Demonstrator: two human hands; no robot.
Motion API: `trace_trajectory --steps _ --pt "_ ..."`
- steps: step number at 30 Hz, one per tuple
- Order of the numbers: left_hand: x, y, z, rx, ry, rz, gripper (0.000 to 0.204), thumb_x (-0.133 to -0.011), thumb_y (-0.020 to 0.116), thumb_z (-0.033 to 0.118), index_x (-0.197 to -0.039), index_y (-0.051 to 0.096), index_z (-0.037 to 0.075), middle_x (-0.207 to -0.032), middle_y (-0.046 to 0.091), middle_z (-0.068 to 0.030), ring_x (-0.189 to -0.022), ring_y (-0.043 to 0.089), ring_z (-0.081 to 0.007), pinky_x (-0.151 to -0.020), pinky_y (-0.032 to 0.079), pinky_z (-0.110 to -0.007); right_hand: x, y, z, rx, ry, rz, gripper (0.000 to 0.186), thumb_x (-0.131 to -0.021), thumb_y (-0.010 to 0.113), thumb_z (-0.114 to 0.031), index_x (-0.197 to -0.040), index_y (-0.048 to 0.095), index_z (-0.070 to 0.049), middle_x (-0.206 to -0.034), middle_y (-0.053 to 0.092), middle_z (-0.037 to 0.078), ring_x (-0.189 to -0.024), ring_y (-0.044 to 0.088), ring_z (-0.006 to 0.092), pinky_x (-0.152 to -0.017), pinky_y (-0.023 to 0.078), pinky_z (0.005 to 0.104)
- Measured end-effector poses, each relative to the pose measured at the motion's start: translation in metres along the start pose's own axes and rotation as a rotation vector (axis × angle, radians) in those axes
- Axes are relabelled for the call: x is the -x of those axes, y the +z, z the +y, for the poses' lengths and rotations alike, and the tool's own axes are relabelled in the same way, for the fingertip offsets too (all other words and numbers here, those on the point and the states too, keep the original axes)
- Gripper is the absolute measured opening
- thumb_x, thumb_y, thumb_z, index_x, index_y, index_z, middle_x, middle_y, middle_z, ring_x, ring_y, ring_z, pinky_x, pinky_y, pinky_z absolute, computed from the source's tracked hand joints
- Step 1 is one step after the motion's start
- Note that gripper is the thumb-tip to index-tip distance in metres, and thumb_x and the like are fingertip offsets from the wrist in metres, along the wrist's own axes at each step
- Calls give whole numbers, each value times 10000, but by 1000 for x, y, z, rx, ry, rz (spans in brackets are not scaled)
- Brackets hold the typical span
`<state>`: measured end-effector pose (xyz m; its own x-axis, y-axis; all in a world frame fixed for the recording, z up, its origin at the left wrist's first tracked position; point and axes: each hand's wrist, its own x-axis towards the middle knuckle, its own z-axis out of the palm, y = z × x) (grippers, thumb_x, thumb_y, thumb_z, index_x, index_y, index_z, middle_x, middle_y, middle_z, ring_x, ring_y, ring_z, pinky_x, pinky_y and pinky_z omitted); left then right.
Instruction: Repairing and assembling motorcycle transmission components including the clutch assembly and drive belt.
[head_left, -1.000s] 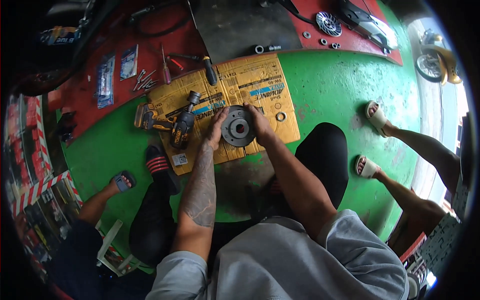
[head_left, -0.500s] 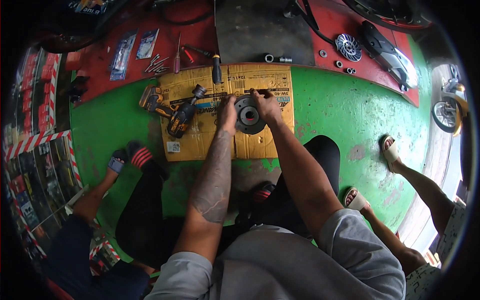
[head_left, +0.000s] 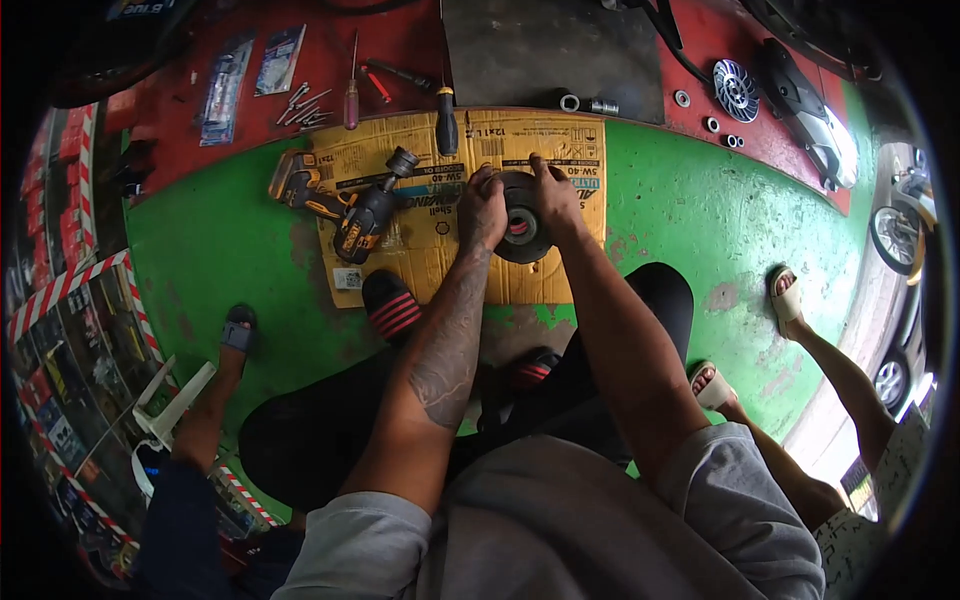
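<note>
Over the flattened cardboard (head_left: 390,275) on the floor, I hold a round dark metal pulley part (head_left: 527,247) with a hole in its middle. My left hand (head_left: 482,212) closes on its left side, fingers curled at the upper edge. My right hand (head_left: 558,203) grips the right side, thumb near the top. Something reddish shows through the hole. Left of my left hand, a black and yellow cordless impact wrench (head_left: 358,222) with a socket lies on the cardboard. A black-handled screwdriver (head_left: 447,125) rests across the far edge.
On the red bench (head_left: 330,40) beyond lie several small tools, sockets (head_left: 602,105), a finned fan disc (head_left: 736,90) and a grey-black cover (head_left: 810,120). Other people's sandalled feet stand left (head_left: 238,328) and right (head_left: 785,295). My striped sandal (head_left: 391,304) overlaps the cardboard's near edge.
The round part has tilted in my hands, and my left fingers have shifted around its upper edge. My left foot has moved right, onto the cardboard's near edge.
</note>
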<state>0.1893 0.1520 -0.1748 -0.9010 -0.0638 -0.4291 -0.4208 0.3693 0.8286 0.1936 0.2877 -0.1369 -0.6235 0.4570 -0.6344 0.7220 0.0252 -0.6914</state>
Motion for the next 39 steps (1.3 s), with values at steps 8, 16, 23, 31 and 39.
trace_trajectory --steps 8,16,23,31,39 --pt "13 -7 11 -146 54 73 374 -938 586 254 -1232 665 36 -1211 681 -239 -1142 648 -409 -960 519 -456 8 9 4 208 -45 94 748 -994 437 -634 -1104 711 53 -1030 710 310 -1063 666 473 -907 501 463" --pt "5 2 -1 -69 8 141 325 -936 567 196 -1200 674 41 -1126 708 -233 -1076 674 -415 -922 538 -445 -9 11 11 354 46 48 701 -978 500 -583 -1028 710 85 -982 693 349 -1001 680 498 -861 516 500" --pt "7 -7 -2 95 1 146 347 -970 543 281 -1197 685 60 -1150 710 -214 -1128 662 -382 -958 511 -449 4 5 -4 342 15 -29 719 -954 530 -584 -1016 712 109 -1054 675 369 -1093 647 499 -931 518 492" --pt "26 -12 41 42 -194 222 437 -999 471 392 -1165 694 54 -1212 676 -220 -1161 632 -393 -942 484 -456 12 -9 -25 323 -63 11 704 -985 500 -604 -1088 719 58 -1076 692 328 -1077 663 468 -909 519 497" --pt "40 -9 36 -166 -238 343 525 -1018 467 474 -1191 673 23 -1235 648 -256 -1181 584 -461 -973 461 -524 32 -11 -16 94 -468 -21 469 -1041 525 -408 -1100 699 24 -1019 715 264 -991 673 446 -889 527 477"
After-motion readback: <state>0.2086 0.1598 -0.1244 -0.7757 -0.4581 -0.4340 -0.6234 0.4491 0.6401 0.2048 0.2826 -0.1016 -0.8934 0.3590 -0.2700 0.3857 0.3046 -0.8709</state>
